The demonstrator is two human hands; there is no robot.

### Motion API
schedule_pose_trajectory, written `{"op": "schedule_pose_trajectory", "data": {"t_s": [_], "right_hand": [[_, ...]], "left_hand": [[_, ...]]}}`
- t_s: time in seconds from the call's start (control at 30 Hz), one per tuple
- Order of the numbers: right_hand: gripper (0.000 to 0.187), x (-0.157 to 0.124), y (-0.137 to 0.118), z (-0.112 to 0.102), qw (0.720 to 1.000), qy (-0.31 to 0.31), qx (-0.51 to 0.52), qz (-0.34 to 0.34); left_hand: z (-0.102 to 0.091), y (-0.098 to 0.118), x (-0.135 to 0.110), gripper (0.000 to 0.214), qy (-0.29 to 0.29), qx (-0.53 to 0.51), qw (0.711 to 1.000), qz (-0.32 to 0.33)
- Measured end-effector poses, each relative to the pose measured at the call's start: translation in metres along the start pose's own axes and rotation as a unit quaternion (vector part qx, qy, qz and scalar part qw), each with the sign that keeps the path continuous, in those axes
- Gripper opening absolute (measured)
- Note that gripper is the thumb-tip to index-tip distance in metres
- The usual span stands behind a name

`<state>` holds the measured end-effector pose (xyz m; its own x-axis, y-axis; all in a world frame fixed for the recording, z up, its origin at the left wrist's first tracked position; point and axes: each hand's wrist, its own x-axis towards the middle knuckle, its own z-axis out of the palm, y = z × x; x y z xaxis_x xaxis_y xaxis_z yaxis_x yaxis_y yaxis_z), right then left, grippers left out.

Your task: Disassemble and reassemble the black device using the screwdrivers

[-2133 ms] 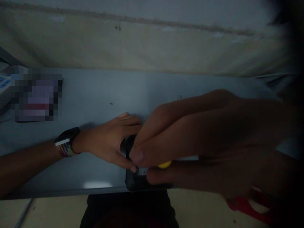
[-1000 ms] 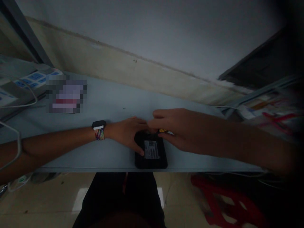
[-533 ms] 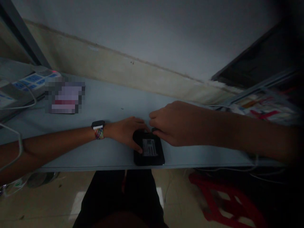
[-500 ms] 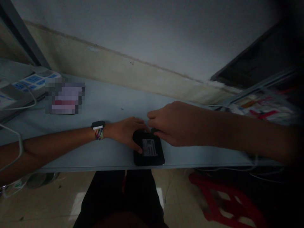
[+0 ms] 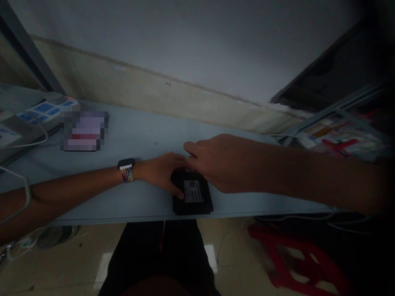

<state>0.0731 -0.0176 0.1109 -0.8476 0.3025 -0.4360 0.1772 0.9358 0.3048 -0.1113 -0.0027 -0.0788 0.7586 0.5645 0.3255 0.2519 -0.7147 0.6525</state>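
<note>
My left hand (image 5: 162, 172) lay on the pale blue surface (image 5: 138, 201). Its grip was closed on the black box (image 5: 193, 197). My thumb was at the near left edge and my fingers were at the far left corner. On that wrist I wore a dark watch (image 5: 126, 164) with a band of many colours.

The black box lay flat, right at the near edge of the surface, just in front of my dark lap. A small grey label (image 5: 191, 191) on it faced up.

My right hand (image 5: 220, 162) came in from the right and sat low over the far end of the box. One finger pointed left, close to my left fingers. The light was dim and the hand hid what was under it, so I cannot tell if that grip was closed on anything.

The box looked whole and shut, and no loose part lay beside it. I think the work on it was not far along, and most of it was left.

Far to the left sat a power strip (image 5: 40, 111) and a blurry card (image 5: 83, 130). A red stool (image 5: 296, 263) stood on the floor at the right.
</note>
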Motion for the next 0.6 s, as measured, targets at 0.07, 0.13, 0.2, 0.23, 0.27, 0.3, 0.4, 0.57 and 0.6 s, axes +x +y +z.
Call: {"op": "schedule_pose_trajectory", "data": {"t_s": [0.07,0.13,0.2,0.23,0.27,0.3,0.4,0.57,0.6], "right_hand": [[0.029,0.0002,0.0025,0.0025,0.999,0.017,-0.012,-0.027],[0.033,0.0012,0.0023,0.0050,0.999,0.017,-0.030,-0.030],[0.027,0.0030,-0.0001,0.0066,0.999,0.013,-0.044,-0.008],[0.020,0.0039,-0.0016,0.0070,0.999,0.011,-0.047,0.003],[0.015,0.0047,-0.0029,0.0073,0.999,0.008,-0.048,0.010],[0.014,0.0053,-0.0039,0.0074,0.999,0.005,-0.048,0.013],[0.018,0.0054,-0.0044,0.0075,0.999,-0.007,-0.047,-0.001],[0.018,0.0028,-0.0047,0.0055,0.998,0.005,-0.051,-0.021],[0.024,0.0027,-0.0060,0.0050,0.999,-0.002,-0.051,-0.014]], "left_hand": [[-0.0006,0.0015,0.0010,0.069,-0.003,0.002,1.000,0.002],[-0.0011,0.0028,0.0016,0.067,-0.009,0.011,1.000,-0.002],[-0.0015,0.0036,0.0017,0.069,-0.009,0.014,1.000,-0.011],[-0.0016,0.0037,0.0015,0.071,-0.008,0.014,1.000,-0.015],[-0.0016,0.0035,0.0013,0.074,-0.010,0.015,1.000,-0.019],[-0.0015,0.0031,0.0010,0.076,-0.015,0.017,1.000,-0.021],[-0.0005,0.0012,0.0005,0.078,-0.027,0.027,0.999,-0.023],[0.0017,-0.0015,0.0011,0.075,-0.006,0.020,1.000,-0.005],[0.0018,-0.0016,0.0012,0.074,-0.004,0.017,1.000,-0.001]]}}
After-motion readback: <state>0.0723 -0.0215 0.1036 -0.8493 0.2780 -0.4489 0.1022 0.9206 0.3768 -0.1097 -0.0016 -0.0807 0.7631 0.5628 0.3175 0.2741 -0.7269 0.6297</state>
